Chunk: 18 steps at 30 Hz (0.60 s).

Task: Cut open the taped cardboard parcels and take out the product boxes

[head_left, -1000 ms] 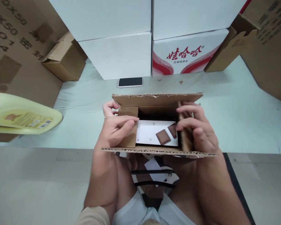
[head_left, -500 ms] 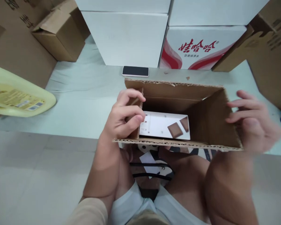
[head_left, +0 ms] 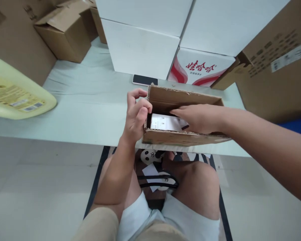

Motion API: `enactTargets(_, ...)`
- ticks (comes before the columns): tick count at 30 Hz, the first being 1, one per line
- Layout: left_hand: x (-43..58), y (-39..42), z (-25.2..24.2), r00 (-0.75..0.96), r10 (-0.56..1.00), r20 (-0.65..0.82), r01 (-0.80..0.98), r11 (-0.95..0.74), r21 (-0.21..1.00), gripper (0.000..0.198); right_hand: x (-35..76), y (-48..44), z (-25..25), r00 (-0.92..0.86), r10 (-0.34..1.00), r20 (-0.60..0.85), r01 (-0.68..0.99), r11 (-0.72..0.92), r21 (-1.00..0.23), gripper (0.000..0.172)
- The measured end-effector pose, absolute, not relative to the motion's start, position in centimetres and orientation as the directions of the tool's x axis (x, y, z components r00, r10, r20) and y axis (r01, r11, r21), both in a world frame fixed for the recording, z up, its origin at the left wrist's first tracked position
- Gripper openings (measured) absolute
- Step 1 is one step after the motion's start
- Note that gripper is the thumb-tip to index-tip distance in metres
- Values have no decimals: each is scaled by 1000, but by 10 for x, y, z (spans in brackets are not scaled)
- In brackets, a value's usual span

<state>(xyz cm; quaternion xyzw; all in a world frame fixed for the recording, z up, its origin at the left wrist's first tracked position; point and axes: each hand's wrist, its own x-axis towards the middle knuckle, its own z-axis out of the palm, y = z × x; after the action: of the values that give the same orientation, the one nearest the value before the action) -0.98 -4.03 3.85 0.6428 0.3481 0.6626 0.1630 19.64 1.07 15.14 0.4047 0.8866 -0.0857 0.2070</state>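
The left hand point(head_left: 136, 115) is holding the carton point(head_left: 175, 138) by its left edge, its grip closing on the rim. The right hand point(head_left: 198, 117) is lying inside the carton, over the right part of a white pack point(head_left: 164, 122); whether its grip is wide or narrow cannot be told, as the carton and the hand itself are hiding most of its fingers. The open-topped carton is sitting at the front edge of the counter point(head_left: 95, 110). The pack is lying inside, toward the left end, showing faint print too small to read and a dark brown patch beside the right hand.

Behind the carton, a phone point(head_left: 144, 80) is lying screen up by stacked white boxes point(head_left: 142, 47), which are running out of view at the top. At lower right of the stack, a water box point(head_left: 200, 68) is reading 娃哈哈 in red, a blurry smaller line sitting beneath. Farther right, a big box point(head_left: 273, 73) is bearing blurred dark marks and a white label.

At far left, a yellow jug point(head_left: 22, 90) is being cut off by the picture's edge, its label showing barcodes and unreadable print. Behind it, a brown box point(head_left: 65, 36) is standing on the counter.
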Motion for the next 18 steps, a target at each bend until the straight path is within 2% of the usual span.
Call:
enactTargets(3, -21, -45, 35, -59, 660, 749, 241, -719, 652, 50, 194, 1, 136, -520, 683, -513, 744, 657, 120, 76)
enactTargets(6, -33, -48, 32, 6, 666, 746, 261, -721, 642, 60, 194, -7, 131, -536, 692, -483, 698, 685, 208, 80)
enactTargets(9, -36, -48, 30, 59, 692, 719, 255, -707, 659, 61, 195, -6, 134, -556, 699, -449, 670, 697, 255, 80)
enactTargets(12, -32, -49, 29, 10, 708, 707, 257, -685, 682, 59, 203, -3, 156, -563, 732, -383, 734, 656, 176, 72)
enactTargets(16, -22, -52, 32, -146, 707, 692, 284, -640, 714, 52, 234, -11, 210, -535, 842, -69, 843, 538, 24, 78)
enactTargets(18, -16, -54, 34, -230, 685, 692, 290, -630, 720, 46, 256, -20, 229, -420, 902, 104, 893, 431, -132, 77)
